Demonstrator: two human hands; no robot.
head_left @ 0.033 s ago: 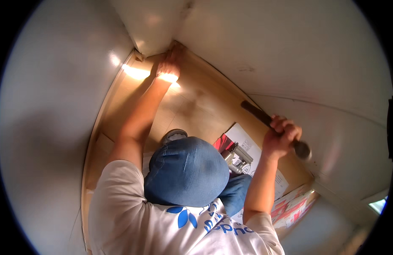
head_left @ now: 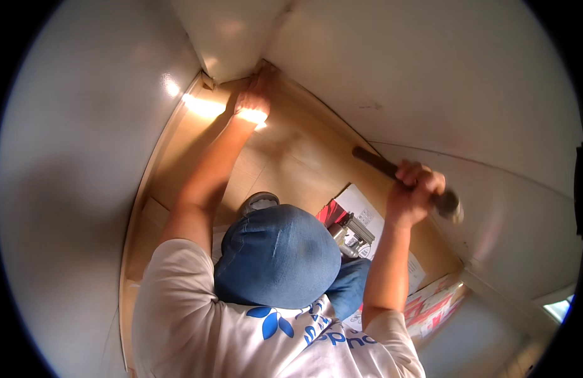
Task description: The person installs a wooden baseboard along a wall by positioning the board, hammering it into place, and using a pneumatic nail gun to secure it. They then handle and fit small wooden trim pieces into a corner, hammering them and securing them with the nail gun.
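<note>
My right hand [head_left: 417, 189] is closed around a hammer [head_left: 376, 162], raised at the right with its metal head beside my thumb side. My left hand [head_left: 253, 101] reaches into the far corner, low against a narrow wooden trim [head_left: 266, 66] at the foot of the white panels; bright sunlight falls across it, and I cannot make out whether its fingers hold anything. Below my right hand a metal pneumatic nail gun [head_left: 354, 233] lies on a printed cardboard sheet [head_left: 357, 205], beside my bent knee in jeans [head_left: 279, 252].
White panels [head_left: 83, 157] enclose me at the left, front and right, meeting the wood-patterned floor [head_left: 285, 151] along edging strips. A grey shoe [head_left: 260, 200] shows past my knee. More red-and-white printed material [head_left: 433, 299] lies at the lower right, near a small bright opening [head_left: 559, 307].
My right hand and the hammer have shifted slightly up and left, with the head tilted a little. My left hand has moved very slightly to the right.
</note>
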